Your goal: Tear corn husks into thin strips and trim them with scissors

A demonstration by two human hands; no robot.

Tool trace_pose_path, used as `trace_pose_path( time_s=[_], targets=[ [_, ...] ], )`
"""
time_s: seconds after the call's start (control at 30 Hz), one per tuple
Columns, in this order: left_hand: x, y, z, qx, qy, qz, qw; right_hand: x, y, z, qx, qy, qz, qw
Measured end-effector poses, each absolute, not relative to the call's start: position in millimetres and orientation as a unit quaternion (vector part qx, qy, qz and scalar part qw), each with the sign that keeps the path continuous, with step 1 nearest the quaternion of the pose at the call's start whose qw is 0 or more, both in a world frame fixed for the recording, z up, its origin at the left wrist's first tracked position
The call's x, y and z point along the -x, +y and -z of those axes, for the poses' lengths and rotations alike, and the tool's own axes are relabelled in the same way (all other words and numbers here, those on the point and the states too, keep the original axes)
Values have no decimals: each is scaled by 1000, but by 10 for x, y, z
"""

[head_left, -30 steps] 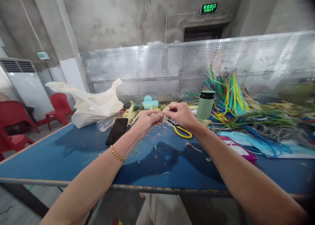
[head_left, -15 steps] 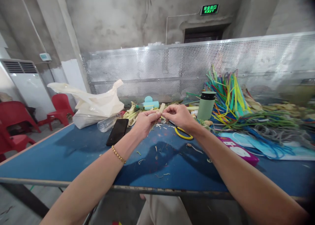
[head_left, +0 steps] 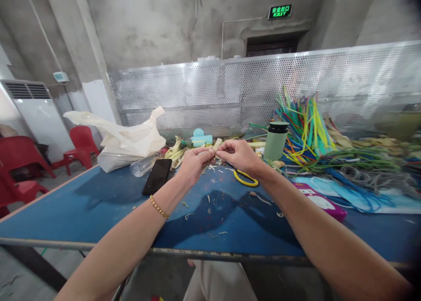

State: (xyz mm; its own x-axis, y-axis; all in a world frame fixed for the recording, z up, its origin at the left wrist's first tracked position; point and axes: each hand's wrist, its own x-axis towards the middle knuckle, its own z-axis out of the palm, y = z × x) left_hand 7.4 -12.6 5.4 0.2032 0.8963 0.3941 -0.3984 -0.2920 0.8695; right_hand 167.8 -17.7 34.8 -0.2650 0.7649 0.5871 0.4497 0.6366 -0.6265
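Observation:
Both my hands meet above the middle of the blue table [head_left: 98, 204]. My left hand [head_left: 194, 163], with a gold bracelet on its wrist, and my right hand [head_left: 238, 155] are closed in a pinch on a small pale yellow strip [head_left: 216, 144] whose end sticks up between them. Yellow-handled scissors [head_left: 244, 178] lie on the table just under my right hand. Small pale scraps [head_left: 210, 200] are scattered below my hands.
A black phone [head_left: 157, 176], a clear bottle [head_left: 142, 165] and a cream plastic bag [head_left: 126, 138] lie to the left. A green flask [head_left: 275, 140], a heap of coloured strips [head_left: 305, 125] and a pink packet [head_left: 320, 202] sit right. A perforated metal screen [head_left: 230, 94] stands behind.
The strip's end has come up into sight between my fingers. My hands stay together at the same spot, with only slight finger movement.

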Motion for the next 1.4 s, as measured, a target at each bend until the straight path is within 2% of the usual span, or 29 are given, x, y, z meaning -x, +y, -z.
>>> trace_pose_path(
  time_s=[0.23, 0.47, 0.63, 0.83, 0.93, 1.13, 1.4],
  targets=[
    [-93, -146, -41, -580, 255, -590, 502, -1681, -189, -393, 357, -786, -147, 483],
    [-48, -159, -70, -675, 306, -531, 410, -1660, -217, -387, 398, -796, -50, 453],
    [-31, -160, -99, -692, 314, -540, 361, -1664, -193, -375, 388, -801, -39, 454],
    [-32, -146, -104, -659, 334, -568, 364, -1683, -171, -367, 355, -800, -127, 467],
    [-30, -147, -106, -659, 344, -569, 352, -1670, -174, -361, 361, -793, -132, 473],
    [-15, -114, -93, -692, 338, -544, 333, -1650, -186, -348, 380, -794, -66, 470],
    [-32, -119, -90, -649, 317, -568, 393, -1626, -217, -357, 350, -801, 22, 485]
  ],
)
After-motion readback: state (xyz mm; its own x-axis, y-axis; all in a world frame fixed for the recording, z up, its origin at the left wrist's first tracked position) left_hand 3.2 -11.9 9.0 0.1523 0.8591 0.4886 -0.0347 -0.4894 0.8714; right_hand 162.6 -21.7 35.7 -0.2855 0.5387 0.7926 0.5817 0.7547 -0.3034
